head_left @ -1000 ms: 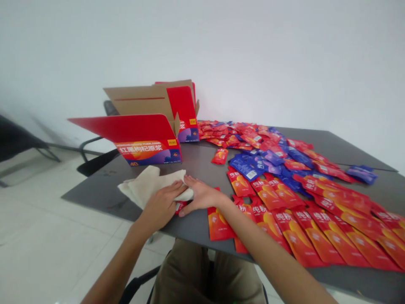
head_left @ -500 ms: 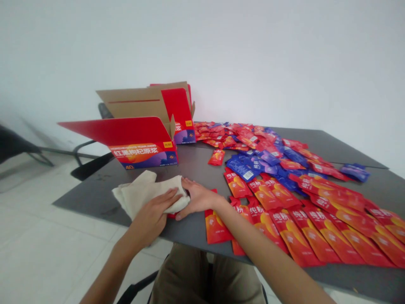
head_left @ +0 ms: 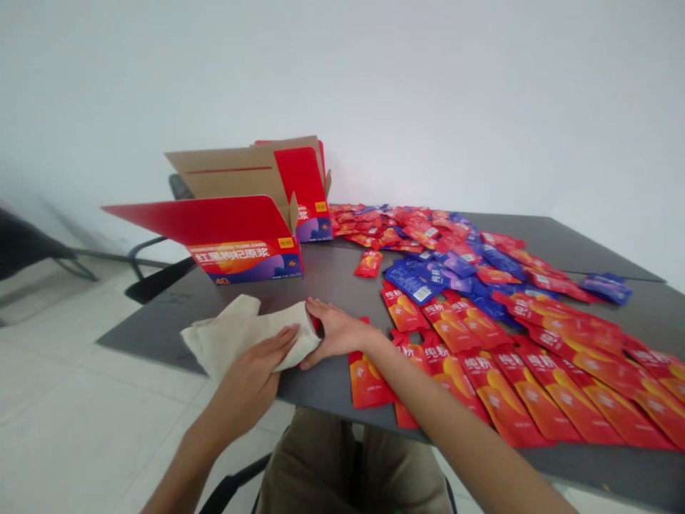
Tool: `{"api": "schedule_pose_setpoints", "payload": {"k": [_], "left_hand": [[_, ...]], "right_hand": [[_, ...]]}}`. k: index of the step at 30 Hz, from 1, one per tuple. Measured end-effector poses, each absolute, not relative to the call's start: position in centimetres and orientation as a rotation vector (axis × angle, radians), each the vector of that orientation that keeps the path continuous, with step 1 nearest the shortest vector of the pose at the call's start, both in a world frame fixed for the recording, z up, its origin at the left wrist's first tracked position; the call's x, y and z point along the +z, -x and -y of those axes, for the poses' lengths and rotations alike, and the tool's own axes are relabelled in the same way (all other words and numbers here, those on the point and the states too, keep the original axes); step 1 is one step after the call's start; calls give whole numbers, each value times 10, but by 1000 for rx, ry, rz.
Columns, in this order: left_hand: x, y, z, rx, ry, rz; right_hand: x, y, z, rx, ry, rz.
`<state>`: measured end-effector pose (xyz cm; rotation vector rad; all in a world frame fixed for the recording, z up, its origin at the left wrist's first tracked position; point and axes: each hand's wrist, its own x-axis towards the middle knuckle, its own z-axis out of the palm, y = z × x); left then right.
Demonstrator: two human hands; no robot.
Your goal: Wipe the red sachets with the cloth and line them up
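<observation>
A cream cloth (head_left: 232,335) lies bunched at the table's near left edge, folded around something. Its right end gapes, and a bit of a red pouch (head_left: 315,326) shows inside. My left hand (head_left: 260,375) is closed over the near side of the cloth, fingers on top and thumb hidden. At the gaping end, my right hand (head_left: 335,330) curves its fingers and thumb round the red pouch and the cloth's rim. Most of the wrapped contents are hidden. Just right of my right hand, several red pouches (head_left: 492,400) lie in overlapping rows.
An open red box (head_left: 246,260) stands behind the cloth, with another open box (head_left: 305,185) behind it. Red and blue pouches (head_left: 428,243) are heaped across the back of the grey table (head_left: 332,285). Black chairs (head_left: 160,278) stand at the left.
The cloth has slid a little left and its right end has opened wider, showing the red inside. My left hand has shifted slightly left and down with it; my right hand stays nearly in place.
</observation>
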<state>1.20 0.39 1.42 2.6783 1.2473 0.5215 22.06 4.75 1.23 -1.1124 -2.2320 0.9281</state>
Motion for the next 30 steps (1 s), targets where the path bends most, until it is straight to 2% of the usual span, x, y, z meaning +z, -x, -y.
{"api": "schedule_pose_setpoints", "payload": {"k": [6,13,19,26,30], "left_hand": [[20,-31,-26,476,-2708,-1213],[9,-9,3,584,-2706,-1264],[22,-30,-26,447,-2710,-1223],[13,-13,-3,520,-2706,-1260],[19,-29,-20,478,-2690,-1258]], "right_hand": [[16,-220,-46,933,1179,2232],[12,-220,-48,930,1159,2268],[17,-221,-45,895,1134,2252],[14,-220,-47,922,1134,2264],[14,-220,-47,897,1091,2216]]}}
